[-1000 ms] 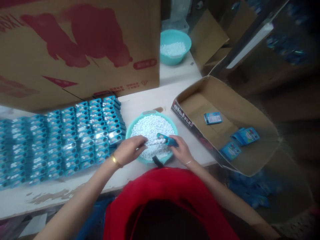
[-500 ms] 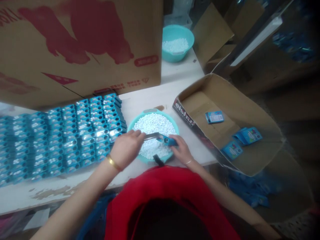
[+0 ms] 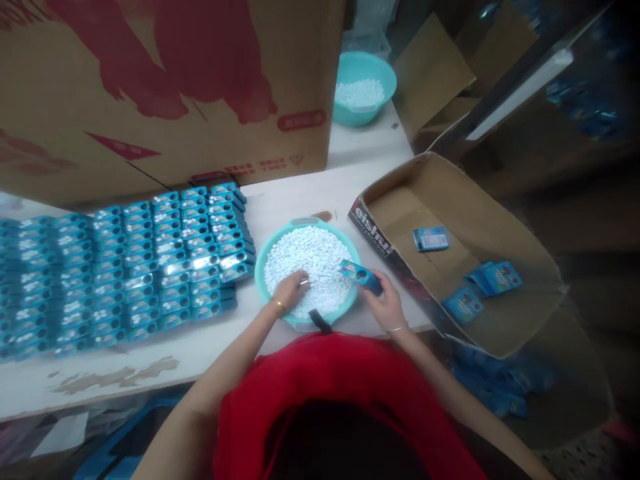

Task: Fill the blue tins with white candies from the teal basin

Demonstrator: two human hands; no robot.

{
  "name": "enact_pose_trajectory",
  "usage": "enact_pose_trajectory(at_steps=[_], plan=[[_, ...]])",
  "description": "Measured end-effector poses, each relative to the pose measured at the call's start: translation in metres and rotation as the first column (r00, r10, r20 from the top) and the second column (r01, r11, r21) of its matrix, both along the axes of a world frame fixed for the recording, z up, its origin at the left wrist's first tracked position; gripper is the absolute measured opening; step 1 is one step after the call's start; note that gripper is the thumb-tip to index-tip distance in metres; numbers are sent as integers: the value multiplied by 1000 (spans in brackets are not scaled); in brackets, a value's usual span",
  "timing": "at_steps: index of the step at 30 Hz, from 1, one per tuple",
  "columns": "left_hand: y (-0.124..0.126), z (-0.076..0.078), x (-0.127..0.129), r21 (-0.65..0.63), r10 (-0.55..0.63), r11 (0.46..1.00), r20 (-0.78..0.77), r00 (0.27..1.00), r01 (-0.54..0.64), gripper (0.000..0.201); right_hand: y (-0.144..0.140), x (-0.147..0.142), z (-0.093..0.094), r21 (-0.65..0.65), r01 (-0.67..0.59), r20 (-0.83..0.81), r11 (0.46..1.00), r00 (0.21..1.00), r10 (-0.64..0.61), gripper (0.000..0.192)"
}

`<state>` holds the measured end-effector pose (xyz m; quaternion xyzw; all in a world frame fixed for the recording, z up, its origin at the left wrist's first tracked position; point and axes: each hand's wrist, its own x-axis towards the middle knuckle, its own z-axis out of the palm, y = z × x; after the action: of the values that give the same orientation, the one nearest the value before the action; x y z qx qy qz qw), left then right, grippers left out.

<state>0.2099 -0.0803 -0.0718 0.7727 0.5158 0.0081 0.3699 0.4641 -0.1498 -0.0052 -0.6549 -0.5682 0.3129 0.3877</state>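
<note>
The landmark here is the round turquoise plastic basin [image 3: 263,267], heaped with small white pellets [image 3: 315,257], at the near edge of the pale worktable [image 3: 295,193]. The person's left hand [image 3: 290,291] rests inside the basin on its near left part, fingers curled down into the pellets around something small and shiny; whether it is fully closed cannot be told. The right hand [image 3: 385,303] sits just off the basin's right rim, clamped on a small blue rectangular case [image 3: 361,275] that tilts over the pellets. The hands are apart.

To the left of the basin lie rows of filled blue cases [image 3: 125,267]; to its right an open brown cardboard carton [image 3: 505,220] overhangs the table edge with a few cases inside.

The likeliest slip is pellets spilling: the case is held at a tilt beside the rim, so loose pieces could roll onto the table. The basin itself sits at the table's near edge, and a push from the left hand could tip it.
</note>
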Motion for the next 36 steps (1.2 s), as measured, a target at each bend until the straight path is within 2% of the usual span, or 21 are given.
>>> enact_pose_trajectory(at_steps=[2, 4, 7, 10, 13, 15, 18, 20, 22, 25, 27, 28, 30, 32, 33, 36], plan=[[1, 11, -12, 0, 4, 1000, 71, 997, -4, 27, -1, 0, 0, -4, 4, -3, 1000, 1000, -4, 36], [4, 30, -26, 12, -3, 1000, 128, 992, 1, 28, -1, 1, 0, 3, -3, 11, 1000, 1000, 3, 36], [10, 68, -40, 58, -51, 998, 207, 977, 39, 26, 2, 0, 1, 31, -61, 60, 998, 996, 59, 36], [18, 108, -42, 143, -162, 981, 230, 960, 131, 23, 7, -6, 2, 83, -165, 106, 983, 982, 156, 38], [25, 144, -33, 196, -292, 944, 120, 949, 266, 20, 13, -16, 4, 140, -239, 141, 961, 965, 220, 42], [29, 166, -22, 191, -359, 914, -32, 933, 359, 17, 15, -22, 3, 150, -275, 159, 950, 955, 251, 43], [29, 196, -3, 143, -397, 879, -310, 864, 455, 15, 15, -28, 1, 143, -310, 174, 940, 943, 284, 41], [25, 213, 11, 117, -398, 864, -437, 807, 490, 16, 13, -31, -1, 144, -317, 178, 937, 940, 291, 40], [20, 227, 22, 106, -406, 850, -492, 770, 516, 20, 12, -33, -3, 142, -317, 174, 938, 941, 292, 39], [14, 240, 27, 128, -428, 826, -491, 759, 549, 23, 11, -35, -4, 131, -306, 141, 943, 947, 288, 38], [15, 237, 18, 172, -404, 828, -476, 781, 533, 22, 11, -34, -3, 123, -296, 108, 947, 953, 284, 39], [17, 231, 9, 194, -369, 842, -472, 801, 503, 20, 10, -33, -2, 112, -291, 92, 950, 955, 282, 38], [23, 207, -13, 202, -259, 899, -467, 845, 388, 17, 10, -30, 0, 73, -256, 58, 964, 966, 252, 37], [28, 167, -35, 141, -150, 961, -457, 877, 238, 18, 10, -25, 4, -24, -197, -10, 980, 980, 196, 35], [28, 144, -43, 68, -131, 982, -435, 891, 178, 17, 11, -23, 6, -91, -176, -60, 980, 983, 171, 35], [20, 75, -45, -7, -140, 989, -370, 918, 148, 16, 13, -18, 10, -268, -198, -204, 943, 968, 145, 36]])
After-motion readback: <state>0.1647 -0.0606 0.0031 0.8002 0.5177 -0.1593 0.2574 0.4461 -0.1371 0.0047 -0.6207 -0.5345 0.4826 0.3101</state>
